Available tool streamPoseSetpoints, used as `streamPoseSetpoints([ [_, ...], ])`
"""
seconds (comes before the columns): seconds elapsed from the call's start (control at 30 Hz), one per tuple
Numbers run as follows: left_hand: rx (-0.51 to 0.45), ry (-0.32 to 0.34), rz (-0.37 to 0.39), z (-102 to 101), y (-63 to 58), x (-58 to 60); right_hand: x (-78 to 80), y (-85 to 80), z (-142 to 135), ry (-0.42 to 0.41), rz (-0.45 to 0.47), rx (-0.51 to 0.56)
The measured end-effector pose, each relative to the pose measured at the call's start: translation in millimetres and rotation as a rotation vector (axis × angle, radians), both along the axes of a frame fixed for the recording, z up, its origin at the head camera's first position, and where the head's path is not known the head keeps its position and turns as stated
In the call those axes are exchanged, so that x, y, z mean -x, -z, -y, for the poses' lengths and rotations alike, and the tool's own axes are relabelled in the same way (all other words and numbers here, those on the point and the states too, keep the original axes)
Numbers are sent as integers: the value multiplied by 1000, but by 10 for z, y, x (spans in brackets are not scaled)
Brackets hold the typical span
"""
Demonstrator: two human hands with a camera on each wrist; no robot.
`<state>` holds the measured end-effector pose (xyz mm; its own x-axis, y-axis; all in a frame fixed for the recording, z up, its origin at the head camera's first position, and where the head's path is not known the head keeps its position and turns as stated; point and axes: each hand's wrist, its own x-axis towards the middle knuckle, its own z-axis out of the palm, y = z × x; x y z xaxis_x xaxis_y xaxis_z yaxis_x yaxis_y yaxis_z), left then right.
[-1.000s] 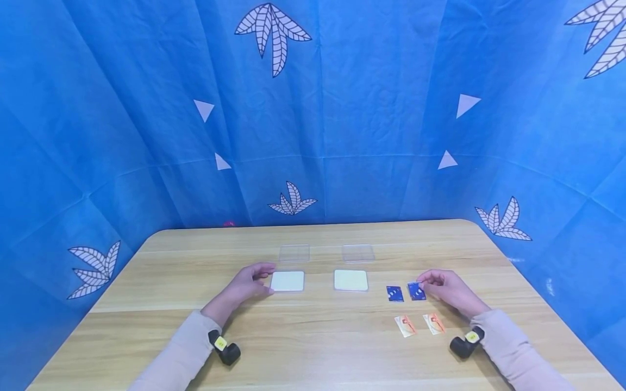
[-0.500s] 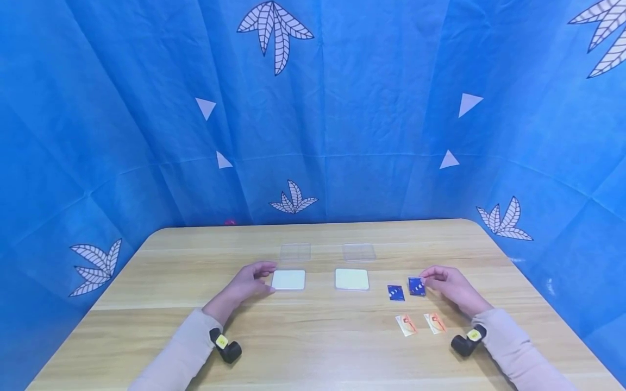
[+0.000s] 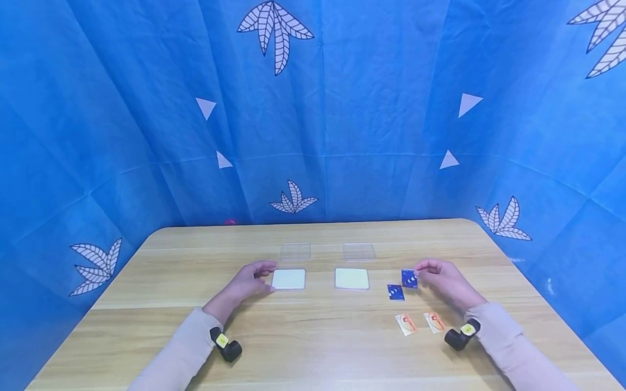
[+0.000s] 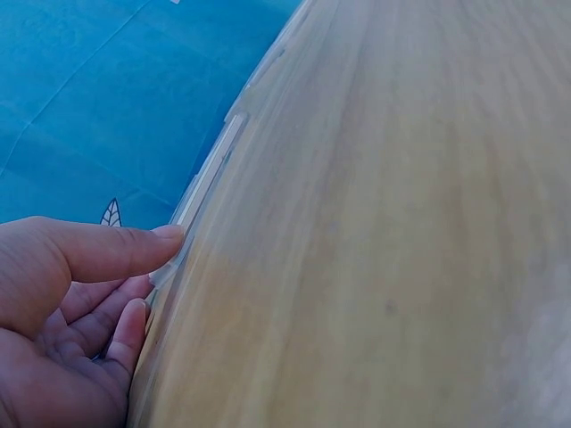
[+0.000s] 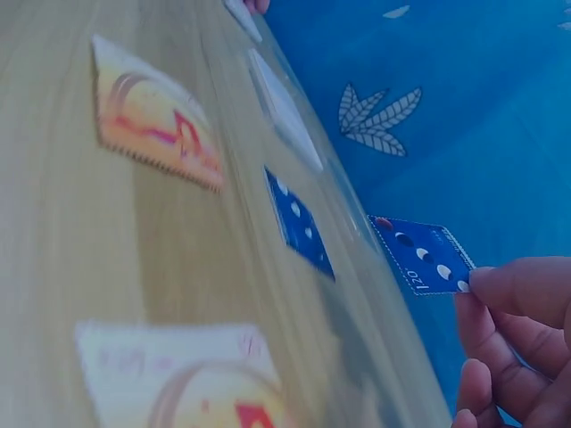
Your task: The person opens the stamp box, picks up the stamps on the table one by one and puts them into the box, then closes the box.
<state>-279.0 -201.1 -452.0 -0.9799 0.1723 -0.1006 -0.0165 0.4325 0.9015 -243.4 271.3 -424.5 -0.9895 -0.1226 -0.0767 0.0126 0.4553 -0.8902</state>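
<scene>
Between my right thumb and fingertips I pinch a blue postage stamp (image 5: 426,254) with a row of moon phases and toothed edges. My right hand (image 3: 442,279) holds it up off the table by one edge. A matching blue stamp (image 3: 395,292) lies flat just to its front left. Two orange-and-white stamps lie nearer me, one on the left (image 3: 405,324) and one on the right (image 3: 433,322). My left hand (image 3: 251,281) holds the left end of a flat clear case (image 3: 288,279) with a white insert, thumb at its near corner, fingers at the far one.
A second clear case (image 3: 351,278) with a pale insert lies in the middle of the wooden table (image 3: 313,347). Behind the cases are two flat transparent lids, a left one (image 3: 295,251) and a right one (image 3: 359,251). A blue patterned curtain (image 3: 371,108) surrounds the table's far sides.
My right hand has lifted the right-hand blue stamp from the table and moved it leftward and away from me. The left hand stays at the white-filled case.
</scene>
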Motion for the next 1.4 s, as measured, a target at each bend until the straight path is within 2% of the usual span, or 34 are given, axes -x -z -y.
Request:
streamPoseSetpoints([
  [0.3, 2, -19, 7, -7, 1, -14, 93, -24, 230, -26, -7, 41],
  [0.5, 3, -14, -2, -11, 20, 25, 181, -50, 422, -56, -42, 38],
  [0.67, -7, 8, -11, -1, 21, 25, 246, -54, 617, -88, -57, 60],
  [0.87, -6, -5, -6, 2, 18, -5, 303, -71, 879, -117, -60, 101],
  [1.13, 4, -10, -17, 0, 34, -6, 378, -81, 1122, -152, -70, 87],
  [1.2, 2, -5, -20, -7, 38, 3, 362, -129, 1176, -164, -75, 94],
  [1.4, 4, -16, -7, -11, 50, 10, 419, -96, 1374, -167, -67, 156],
])
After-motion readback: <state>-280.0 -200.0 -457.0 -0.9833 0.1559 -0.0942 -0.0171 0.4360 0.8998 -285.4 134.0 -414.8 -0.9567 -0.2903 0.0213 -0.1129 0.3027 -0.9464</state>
